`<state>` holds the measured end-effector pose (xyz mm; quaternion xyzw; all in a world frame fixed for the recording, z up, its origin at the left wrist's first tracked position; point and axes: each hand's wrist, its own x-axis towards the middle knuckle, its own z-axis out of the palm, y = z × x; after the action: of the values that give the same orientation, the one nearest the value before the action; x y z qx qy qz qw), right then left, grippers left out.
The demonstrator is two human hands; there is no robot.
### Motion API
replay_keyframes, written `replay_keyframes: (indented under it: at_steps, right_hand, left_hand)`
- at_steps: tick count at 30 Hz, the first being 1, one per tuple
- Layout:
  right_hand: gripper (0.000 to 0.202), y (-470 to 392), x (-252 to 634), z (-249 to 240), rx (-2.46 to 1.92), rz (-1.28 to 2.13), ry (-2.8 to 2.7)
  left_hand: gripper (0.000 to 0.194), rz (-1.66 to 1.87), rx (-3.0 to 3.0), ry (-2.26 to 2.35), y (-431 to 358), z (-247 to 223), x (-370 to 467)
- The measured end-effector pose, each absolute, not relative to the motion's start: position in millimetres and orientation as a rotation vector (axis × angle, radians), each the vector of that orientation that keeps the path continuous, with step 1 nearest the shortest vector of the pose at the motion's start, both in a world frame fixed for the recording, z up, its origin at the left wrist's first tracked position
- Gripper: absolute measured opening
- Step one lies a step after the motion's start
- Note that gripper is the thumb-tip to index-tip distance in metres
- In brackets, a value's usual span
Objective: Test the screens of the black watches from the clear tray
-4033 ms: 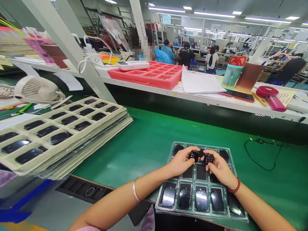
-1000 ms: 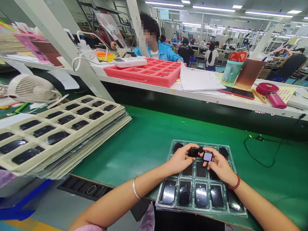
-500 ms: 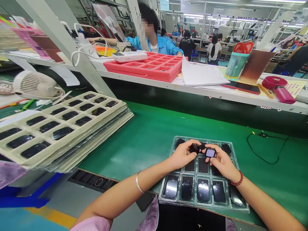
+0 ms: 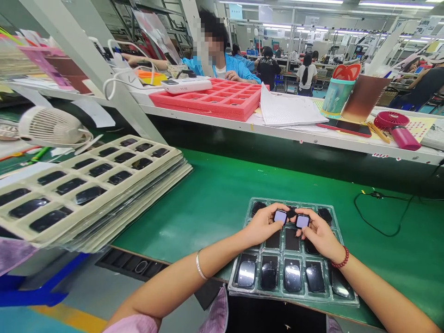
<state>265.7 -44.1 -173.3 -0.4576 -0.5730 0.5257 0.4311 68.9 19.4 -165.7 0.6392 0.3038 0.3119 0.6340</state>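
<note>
Hands meet over the far half of a clear tray [image 4: 239,289] on the green bench [image 4: 215,194]. The left hand [image 4: 262,226] pinches a small square watch body [image 4: 280,216] between thumb and fingers, its pale face turned up. The right hand [image 4: 317,233] pinches a second watch body [image 4: 303,221] the same way, also face up. The two pieces sit just beside each other above the tray's back rows, near but not clearly touching. A thin bangle [image 4: 198,272] circles the left wrist and a red bead bracelet [image 4: 340,261] the right.

The tray's near row holds five dark, glossy pieces [image 4: 293,281] lying in separate pockets; several pockets under the hands look dark, and whether they are filled cannot be told.

To the left, well apart from the hands, a stack of cream trays [image 4: 86,185] carries more dark pieces in rows. A white fan [image 4: 48,127] stands behind that stack. A black cable [image 4: 378,217] loops on the bench to the right. On the raised shelf beyond lie a red foam tray [image 4: 215,99], a sheaf of papers [image 4: 287,111] and a pink hand fan [image 4: 395,127]. A person in a blue top [image 4: 236,67] sits behind the shelf.
</note>
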Motion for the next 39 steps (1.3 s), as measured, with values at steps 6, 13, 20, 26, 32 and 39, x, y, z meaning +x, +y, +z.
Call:
replay_keyframes:
  at_steps: [6,13,20,26,32,39]
  right_hand:
    - [0.037,-44.5,264.3,-171.5,-1.135,1.284,-1.429]
    - [0.037,-44.2,264.7,-172.4,-1.131,1.304,-1.434]
    - [0.04,-45.7,264.0,-171.0,-1.11,1.292,-1.446]
    - [0.035,-44.5,264.0,-171.7,-1.121,1.276,-1.464]
    - [0.033,-44.5,264.8,-174.1,-1.123,1.297,-1.456]
    - [0.028,-43.9,266.4,-173.4,-1.125,1.345,-1.441]
  left_hand:
    - [0.039,0.723,1.453,0.681,19.3,-165.6,69.4]
    - [0.042,0.706,1.455,0.701,18.9,-167.2,69.3]
    - [0.045,0.723,1.484,0.697,18.5,-166.8,68.3]
    - [0.035,0.729,1.48,0.712,18.9,-166.8,68.8]
    - [0.027,0.721,1.462,0.685,18.9,-167.7,69.0]
    - [0.027,0.69,1.426,0.708,17.9,-166.0,68.0]
